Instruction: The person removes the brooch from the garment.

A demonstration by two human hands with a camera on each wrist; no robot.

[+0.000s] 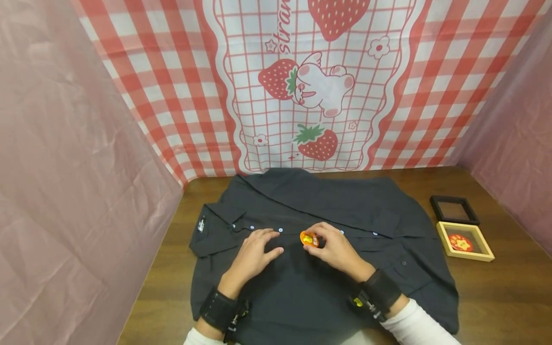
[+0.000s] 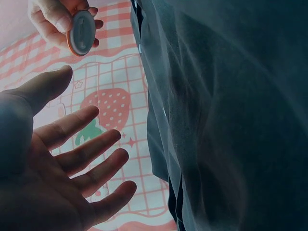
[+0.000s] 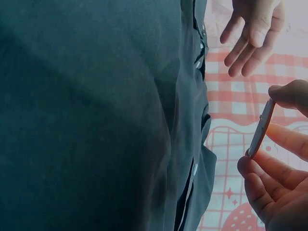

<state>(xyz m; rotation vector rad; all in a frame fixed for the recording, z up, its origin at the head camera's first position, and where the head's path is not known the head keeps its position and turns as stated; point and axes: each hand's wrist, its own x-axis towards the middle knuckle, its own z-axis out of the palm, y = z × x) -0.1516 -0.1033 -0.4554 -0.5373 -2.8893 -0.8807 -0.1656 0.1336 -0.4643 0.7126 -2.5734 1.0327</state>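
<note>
An orange round pin badge (image 1: 309, 239) with a yellow figure on its front is pinched by the rim between the thumb and fingers of my right hand (image 1: 336, 248). Its grey back (image 2: 83, 33) with what looks like a pin shows in the left wrist view; the right wrist view catches the badge (image 3: 260, 129) nearly edge-on. My left hand (image 1: 253, 256) hovers to the left of the badge, fingers spread and holding nothing. Beneath both hands lies a dark grey shirt (image 1: 293, 292), spread sideways with its collar (image 1: 211, 230) at the left and white buttons along its placket.
At the right of the wooden table (image 1: 513, 292) lie a black square frame (image 1: 472, 216) and a light wooden frame (image 1: 486, 249) with a red round piece (image 1: 460, 242) in it. A strawberry-print checked cloth (image 1: 181, 96) hangs behind; pink cloth (image 1: 77, 201) hangs at both sides.
</note>
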